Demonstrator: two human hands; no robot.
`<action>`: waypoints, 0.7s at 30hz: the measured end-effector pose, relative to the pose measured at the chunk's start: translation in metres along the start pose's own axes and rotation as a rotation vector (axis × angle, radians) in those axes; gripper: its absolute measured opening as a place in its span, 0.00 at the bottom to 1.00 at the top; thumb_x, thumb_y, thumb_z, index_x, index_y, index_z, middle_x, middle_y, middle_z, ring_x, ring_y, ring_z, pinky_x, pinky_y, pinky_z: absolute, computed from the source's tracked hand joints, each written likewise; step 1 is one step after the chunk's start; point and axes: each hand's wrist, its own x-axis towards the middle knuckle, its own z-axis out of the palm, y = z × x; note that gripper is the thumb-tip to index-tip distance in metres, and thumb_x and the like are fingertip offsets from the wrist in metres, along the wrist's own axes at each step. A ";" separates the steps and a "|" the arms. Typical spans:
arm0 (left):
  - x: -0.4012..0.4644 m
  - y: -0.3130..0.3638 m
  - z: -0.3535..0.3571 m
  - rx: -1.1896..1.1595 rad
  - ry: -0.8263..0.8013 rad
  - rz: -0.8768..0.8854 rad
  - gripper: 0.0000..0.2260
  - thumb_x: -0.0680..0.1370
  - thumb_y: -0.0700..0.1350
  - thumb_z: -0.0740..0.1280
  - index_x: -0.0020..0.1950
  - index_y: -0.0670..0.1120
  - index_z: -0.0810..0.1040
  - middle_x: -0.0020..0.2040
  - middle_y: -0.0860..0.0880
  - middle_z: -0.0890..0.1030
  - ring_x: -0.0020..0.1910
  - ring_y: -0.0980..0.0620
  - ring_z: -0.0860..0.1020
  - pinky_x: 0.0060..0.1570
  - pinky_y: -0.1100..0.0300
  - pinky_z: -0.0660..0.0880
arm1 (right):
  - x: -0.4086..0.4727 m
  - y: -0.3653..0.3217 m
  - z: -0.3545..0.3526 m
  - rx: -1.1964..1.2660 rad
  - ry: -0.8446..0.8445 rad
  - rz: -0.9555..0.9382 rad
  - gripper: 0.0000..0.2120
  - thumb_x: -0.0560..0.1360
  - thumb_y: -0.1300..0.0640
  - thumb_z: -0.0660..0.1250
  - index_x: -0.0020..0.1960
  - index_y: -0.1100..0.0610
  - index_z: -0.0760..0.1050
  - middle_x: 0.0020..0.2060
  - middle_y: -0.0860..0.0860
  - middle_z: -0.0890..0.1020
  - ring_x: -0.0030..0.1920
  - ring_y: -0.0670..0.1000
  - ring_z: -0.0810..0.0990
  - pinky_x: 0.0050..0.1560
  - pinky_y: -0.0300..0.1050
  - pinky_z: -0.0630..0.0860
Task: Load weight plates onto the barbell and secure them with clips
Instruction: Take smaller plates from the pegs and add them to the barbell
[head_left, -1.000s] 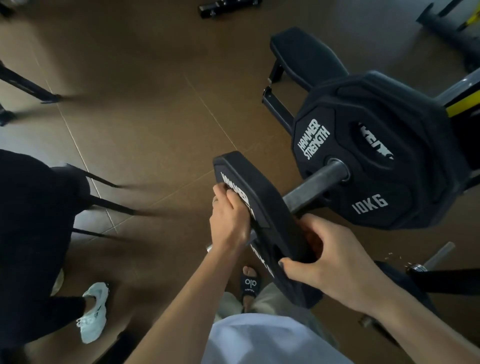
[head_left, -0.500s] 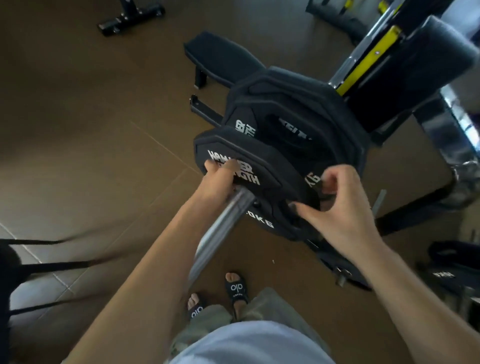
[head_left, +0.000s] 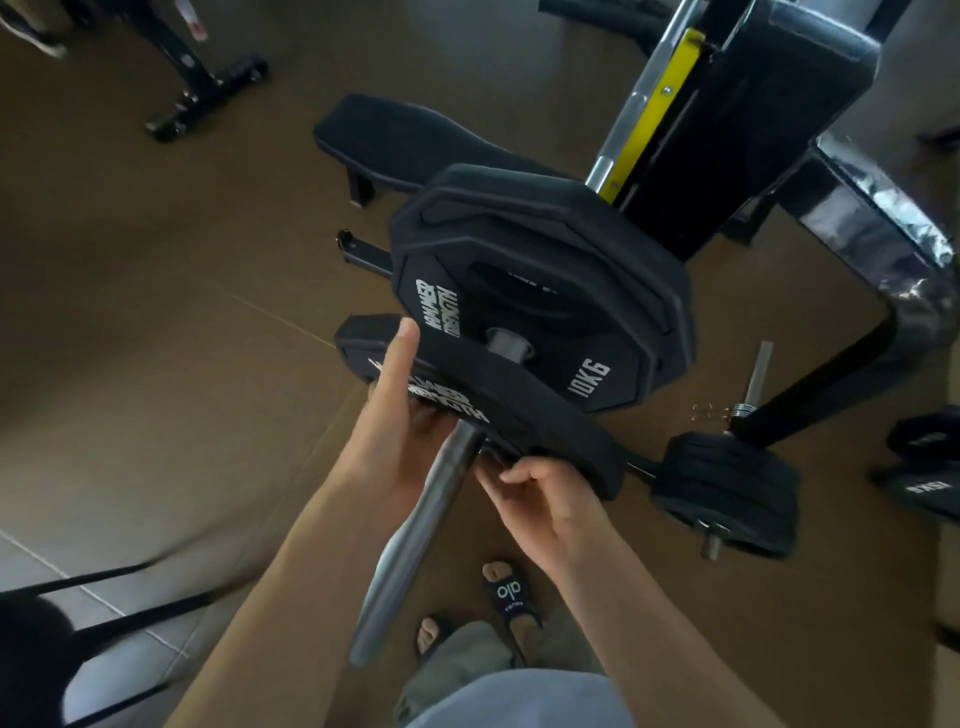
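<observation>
Now: smaller plate (head_left: 524, 410) threaded on barbell sleeve (head_left: 415, 530), just short of 10KG plate (head_left: 540, 312) (gap visible at the hub). Left hand (head_left: 400, 415) flat on its face, fingers straight. Right hand (head_left: 545, 499) gripping lower rim, fingers curled.

Near plate (head_left: 524, 415) covers the middle of the barbell sleeve (head_left: 415, 525), and both hands hide most of its lettering. Chair (head_left: 78, 639) bottom-left is blurred and cropped, and the spring clip (head_left: 740, 410) is too small to make out.
</observation>
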 end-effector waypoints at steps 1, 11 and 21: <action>0.002 0.000 0.001 0.004 0.007 0.010 0.37 0.70 0.71 0.71 0.71 0.48 0.79 0.63 0.48 0.85 0.64 0.48 0.82 0.72 0.50 0.71 | -0.001 -0.003 0.005 0.035 -0.007 0.003 0.31 0.72 0.82 0.50 0.67 0.64 0.77 0.66 0.61 0.78 0.72 0.64 0.73 0.74 0.63 0.69; 0.059 0.011 0.040 -0.047 0.062 0.105 0.53 0.61 0.80 0.68 0.78 0.52 0.69 0.71 0.50 0.79 0.67 0.51 0.80 0.71 0.52 0.74 | 0.024 -0.070 0.043 0.114 -0.087 -0.049 0.49 0.59 0.82 0.48 0.76 0.59 0.70 0.74 0.61 0.74 0.76 0.64 0.68 0.78 0.63 0.64; 0.074 0.007 0.039 0.024 0.066 0.139 0.38 0.77 0.75 0.57 0.75 0.49 0.74 0.68 0.50 0.81 0.66 0.52 0.79 0.71 0.55 0.73 | 0.030 -0.072 0.037 -0.074 -0.197 -0.012 0.27 0.73 0.82 0.47 0.55 0.63 0.77 0.62 0.61 0.80 0.70 0.61 0.75 0.77 0.57 0.66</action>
